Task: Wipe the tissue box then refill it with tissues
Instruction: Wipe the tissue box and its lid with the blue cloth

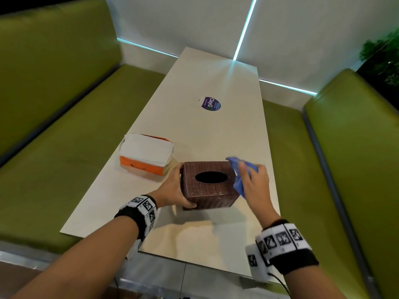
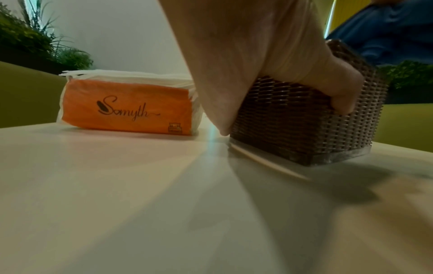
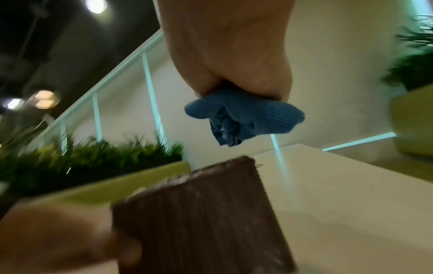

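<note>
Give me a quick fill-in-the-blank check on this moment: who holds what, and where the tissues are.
1. The left hand grips the brown ____ box.
2. The right hand holds a ____ cloth by the tissue box.
3. The hole in the box's top shows ____ tissue sticking out.
4. The tissue pack has an ____ wrapper.

Missing words: tissue; blue; no; orange

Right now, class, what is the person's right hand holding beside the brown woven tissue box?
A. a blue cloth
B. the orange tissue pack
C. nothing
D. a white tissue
A: the right hand grips a bunched blue cloth at the right side of the brown woven tissue box, which the left hand steadies; the orange tissue pack lies untouched on the table.
</note>
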